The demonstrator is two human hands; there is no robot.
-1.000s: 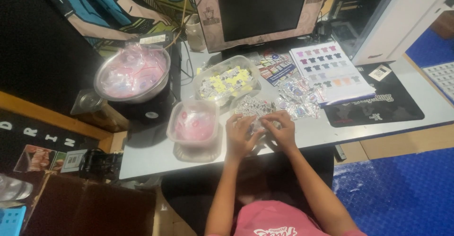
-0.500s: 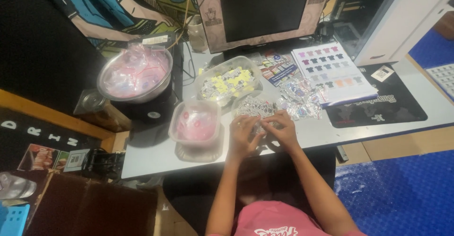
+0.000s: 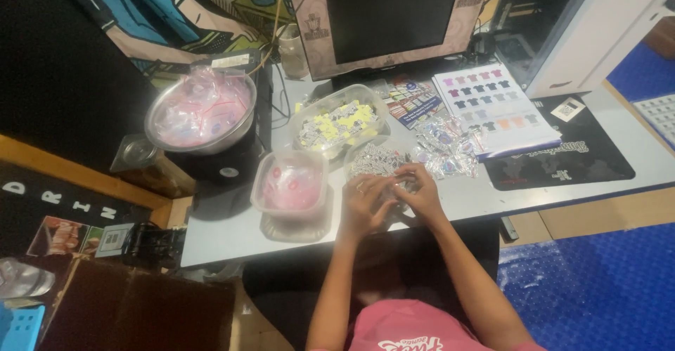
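We have both hands together at the near edge of the surface point(image 3: 562, 182): the left hand point(image 3: 365, 207) and right hand point(image 3: 416, 195) pinch a small clear packet point(image 3: 394, 188), fingers narrow. We judge we are filling or sealing it; next calls for steady fingertip pressure.

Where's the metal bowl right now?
In the head view, the metal bowl sits at the table's far left, left of the tub of yellow pieces and behind the pink-filled tub.
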